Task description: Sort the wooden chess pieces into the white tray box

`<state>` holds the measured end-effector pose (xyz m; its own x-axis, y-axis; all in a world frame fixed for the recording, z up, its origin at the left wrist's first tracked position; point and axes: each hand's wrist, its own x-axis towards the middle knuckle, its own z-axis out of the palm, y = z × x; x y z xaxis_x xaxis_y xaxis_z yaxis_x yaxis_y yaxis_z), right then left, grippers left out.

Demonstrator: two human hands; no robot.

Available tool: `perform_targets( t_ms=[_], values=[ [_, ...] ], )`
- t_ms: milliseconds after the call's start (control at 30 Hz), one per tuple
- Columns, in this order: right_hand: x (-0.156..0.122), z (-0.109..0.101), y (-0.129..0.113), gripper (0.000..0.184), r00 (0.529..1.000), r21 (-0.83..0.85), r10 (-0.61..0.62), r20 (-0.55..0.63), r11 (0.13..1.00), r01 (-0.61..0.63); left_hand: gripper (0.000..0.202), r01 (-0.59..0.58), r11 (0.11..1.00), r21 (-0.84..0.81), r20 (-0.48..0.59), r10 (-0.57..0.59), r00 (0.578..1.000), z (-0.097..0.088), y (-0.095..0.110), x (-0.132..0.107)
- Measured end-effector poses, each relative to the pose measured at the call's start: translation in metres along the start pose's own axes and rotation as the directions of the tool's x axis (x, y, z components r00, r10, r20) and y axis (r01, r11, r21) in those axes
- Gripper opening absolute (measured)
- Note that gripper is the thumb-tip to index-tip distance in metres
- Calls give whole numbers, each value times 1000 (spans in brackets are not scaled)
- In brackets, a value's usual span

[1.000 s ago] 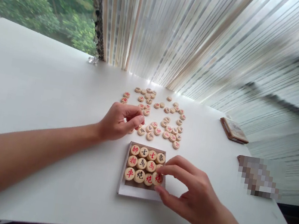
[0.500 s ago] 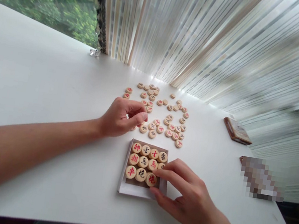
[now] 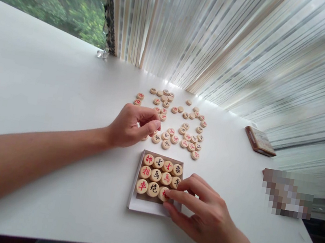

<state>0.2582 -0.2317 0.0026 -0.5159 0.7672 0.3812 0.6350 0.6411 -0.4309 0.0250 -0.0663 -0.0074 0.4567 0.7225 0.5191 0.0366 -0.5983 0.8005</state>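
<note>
A shallow white box (image 3: 149,206) holds rows of round wooden xiangqi pieces (image 3: 156,175) with red and black characters facing up. At the right end of its front row, my right hand (image 3: 202,208) has a fingertip on top of a red-marked xiangqi piece (image 3: 162,194), with the thumb at its near edge. Beyond the box, my left hand (image 3: 137,127) hovers with thumb and index finger pinched together; whatever is between them is hidden. Loose xiangqi pieces (image 3: 175,139) lie scattered behind and beside that hand, some with their characters up, others blank.
The white table (image 3: 47,91) runs back to a window and a striped curtain (image 3: 225,37). A brown box (image 3: 260,141) lies at the right, with a blurred-out object (image 3: 286,194) nearer me. A clear ornament (image 3: 102,53) sits by the window edge.
My right hand's fingers have shifted slightly, uncovering the black-marked piece at the right of the middle row and covering more of the red-marked one in front. The left hand stays nearly still.
</note>
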Motion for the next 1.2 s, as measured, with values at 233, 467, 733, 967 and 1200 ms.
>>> perform_targets(
  t_ms=[233, 467, 733, 967, 1200],
  values=[
    [1, -4, -2, 15, 1000, 40, 11, -3, 999, -11, 25, -4, 1000, -20, 0, 4, 1000, 0, -1, 0],
    [29, -36, 17, 8, 993, 6, 35, -113, 999, -35, 25, 5, 1000, -27, -2, -5, 1000, 1, -2, 1],
    [102, -14, 94, 25, 811, 282, 359, -462, 926, -250, 27, -10, 1000, 22, -37, 11, 999, -1, 0, 2],
    [100, 12, 111, 21, 829, 242, 311, -466, 945, -219, 26, 24, 990, 136, -89, -12, 996, -7, -6, 5],
    [92, 8, 119, 23, 867, 149, 272, -417, 962, -229, 22, 95, 987, 127, -97, -83, 992, -5, -8, 7]
  ],
)
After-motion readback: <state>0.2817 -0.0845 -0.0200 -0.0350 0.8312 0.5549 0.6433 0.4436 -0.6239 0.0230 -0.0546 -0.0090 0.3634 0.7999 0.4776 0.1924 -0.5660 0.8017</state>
